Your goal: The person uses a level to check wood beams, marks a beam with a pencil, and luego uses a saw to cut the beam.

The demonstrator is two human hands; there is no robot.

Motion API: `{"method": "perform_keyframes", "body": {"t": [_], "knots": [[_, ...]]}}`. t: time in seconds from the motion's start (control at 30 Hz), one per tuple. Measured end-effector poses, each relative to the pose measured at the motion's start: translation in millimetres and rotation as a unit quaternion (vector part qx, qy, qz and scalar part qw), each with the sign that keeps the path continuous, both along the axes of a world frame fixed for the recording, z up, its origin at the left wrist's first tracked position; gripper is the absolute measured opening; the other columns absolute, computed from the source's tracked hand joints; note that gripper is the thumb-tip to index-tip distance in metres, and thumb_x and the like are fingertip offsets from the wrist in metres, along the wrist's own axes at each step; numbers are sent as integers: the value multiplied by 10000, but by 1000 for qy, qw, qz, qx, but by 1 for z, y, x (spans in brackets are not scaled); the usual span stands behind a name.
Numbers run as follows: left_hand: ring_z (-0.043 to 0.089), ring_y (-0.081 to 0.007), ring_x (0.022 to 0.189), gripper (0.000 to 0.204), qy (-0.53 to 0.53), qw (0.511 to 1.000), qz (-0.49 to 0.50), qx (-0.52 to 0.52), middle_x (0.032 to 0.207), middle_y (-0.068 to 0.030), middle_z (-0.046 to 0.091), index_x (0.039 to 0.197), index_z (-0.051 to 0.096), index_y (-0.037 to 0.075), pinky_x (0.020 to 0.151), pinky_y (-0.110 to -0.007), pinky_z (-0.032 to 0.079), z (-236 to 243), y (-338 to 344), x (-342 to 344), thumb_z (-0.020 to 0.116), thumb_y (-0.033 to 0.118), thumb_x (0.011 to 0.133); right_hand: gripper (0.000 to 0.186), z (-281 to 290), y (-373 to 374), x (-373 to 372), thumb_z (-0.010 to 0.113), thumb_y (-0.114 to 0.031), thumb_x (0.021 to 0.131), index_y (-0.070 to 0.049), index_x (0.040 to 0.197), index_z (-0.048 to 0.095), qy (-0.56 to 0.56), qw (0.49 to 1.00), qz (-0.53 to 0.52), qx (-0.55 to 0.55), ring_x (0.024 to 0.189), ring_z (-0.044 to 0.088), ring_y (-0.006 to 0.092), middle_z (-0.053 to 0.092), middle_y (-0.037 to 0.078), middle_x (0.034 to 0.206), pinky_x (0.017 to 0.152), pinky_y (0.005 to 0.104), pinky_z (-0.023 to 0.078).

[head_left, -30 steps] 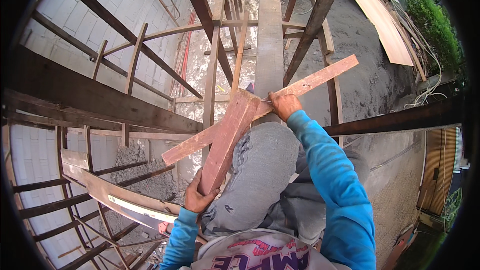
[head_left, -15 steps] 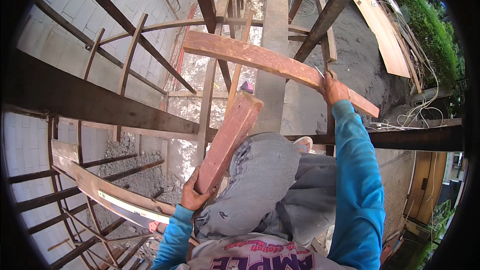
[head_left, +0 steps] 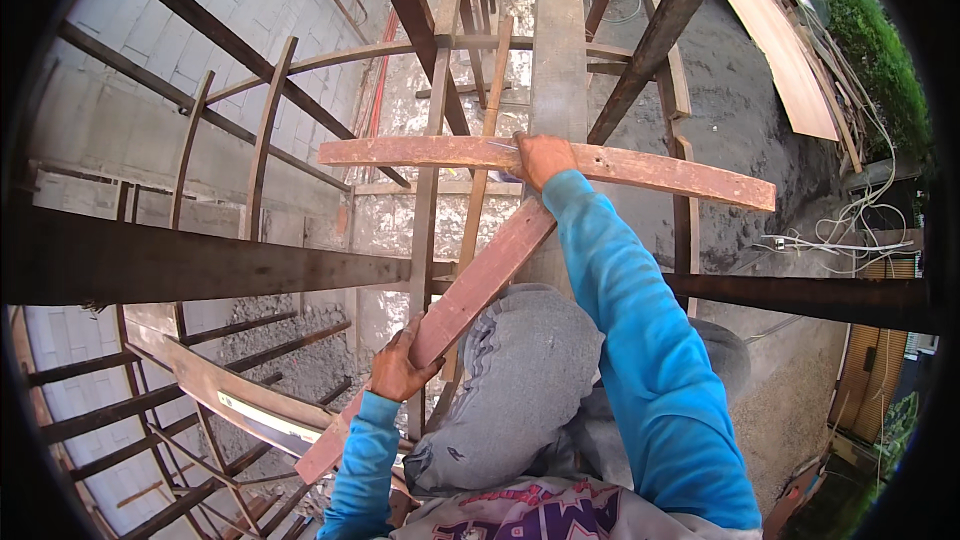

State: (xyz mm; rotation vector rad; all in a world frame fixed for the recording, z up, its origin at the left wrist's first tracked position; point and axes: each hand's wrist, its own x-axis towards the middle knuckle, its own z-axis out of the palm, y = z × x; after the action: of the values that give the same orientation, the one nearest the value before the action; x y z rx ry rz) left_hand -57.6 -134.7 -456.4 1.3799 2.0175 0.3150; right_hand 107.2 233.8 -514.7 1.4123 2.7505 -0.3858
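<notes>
Two reddish-brown wooden beams are in my hands. My left hand is wrapped round the diagonal beam, which slants from lower left up to the middle. My right hand grips the crosswise beam near its middle. A thin, nail-like piece sticks out by the right fingers; I cannot tell whether they hold it. The diagonal beam's upper end lies just under the crosswise beam, beside my right wrist; whether the two touch is unclear. My grey-trousered knee is bent beside the diagonal beam.
Dark posts and rails surround me, including a thick beam at left and another at right. A long plank runs away ahead. Below are rubble, a pale sheet and loose cables.
My right hand has moved left, and the crosswise beam has shifted left and levelled out. The diagonal beam has turned; its lower end now extends past my left hand, its upper end nearer the other beam.
</notes>
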Motion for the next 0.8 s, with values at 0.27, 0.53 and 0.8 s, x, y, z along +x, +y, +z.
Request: {"method": "perform_keyframes", "body": {"t": [0.27, 0.53, 0.8], "knots": [[628, -405, 1010, 886, -11, 999, 14, 49, 1158, -249, 615, 1424, 392, 93, 854, -448, 522, -20, -9, 9, 806, 306, 671, 435, 16, 1, 6, 734, -286, 774, -84, 1138, 608, -3, 999, 25, -26, 900, 662, 363, 689, 184, 918, 801, 456, 525], [618, -400, 1021, 886, -17, 998, -20, 65, 1173, -229, 608, 1423, 387, 94, 859, -447, 520, -33, 14, 8, 815, 273, 668, 551, 37, 5, 22, 744, -307, 780, -161, 1278, 558, -20, 997, -13, -76, 996, 631, 360, 676, 181, 1037, 870, 455, 493], [608, -403, 1018, 898, 0, 994, -97, 52, 1185, -206, 594, 1436, 372, 134, 864, -467, 516, -67, 64, 7, 789, 265, 651, 583, 30, 6, 21, 749, -291, 782, -172, 1314, 542, 2, 995, -47, -83, 1038, 619, 350, 671, 166, 1081, 915, 444, 474]]}}
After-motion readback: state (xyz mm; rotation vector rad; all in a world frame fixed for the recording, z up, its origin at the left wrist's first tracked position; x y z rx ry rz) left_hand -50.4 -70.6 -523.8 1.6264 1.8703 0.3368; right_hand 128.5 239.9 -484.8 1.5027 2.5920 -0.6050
